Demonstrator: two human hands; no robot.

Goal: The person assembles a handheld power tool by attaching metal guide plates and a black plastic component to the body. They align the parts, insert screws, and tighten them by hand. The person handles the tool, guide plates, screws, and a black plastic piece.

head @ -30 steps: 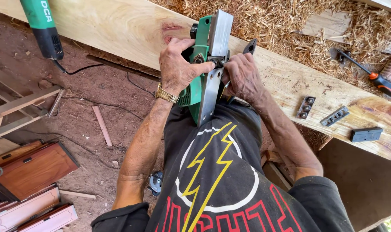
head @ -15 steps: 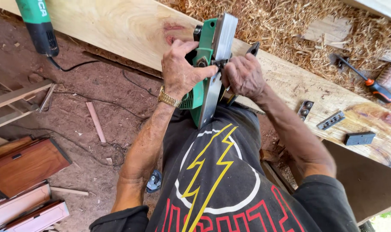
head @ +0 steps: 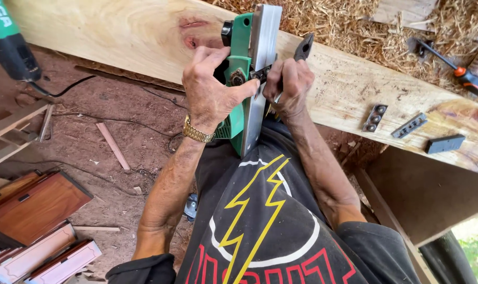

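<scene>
A green electric hand planer point(head: 249, 79) is turned with its grey metal sole up, propped between my belly and a wide pale wooden plank point(head: 128, 37). My left hand point(head: 212, 92) wraps the planer's green body and holds it steady. My right hand point(head: 289, 84) grips a dark-handled tool point(head: 303, 48) whose tip sits at the planer's cutter slot in the middle of the sole. A gold watch is on my left wrist.
Three small metal blade parts point(head: 374, 118) point(head: 409, 125) point(head: 445, 143) lie on the plank at the right. A screwdriver with an orange and black handle point(head: 462, 76) rests among wood shavings point(head: 354, 26). Another green power tool point(head: 10, 44) hangs upper left. Wooden frames point(head: 36, 210) lie on the dirt floor.
The planer and both hands sit slightly higher in the view. My right hand has shifted its grip on the dark-handled tool at the cutter slot.
</scene>
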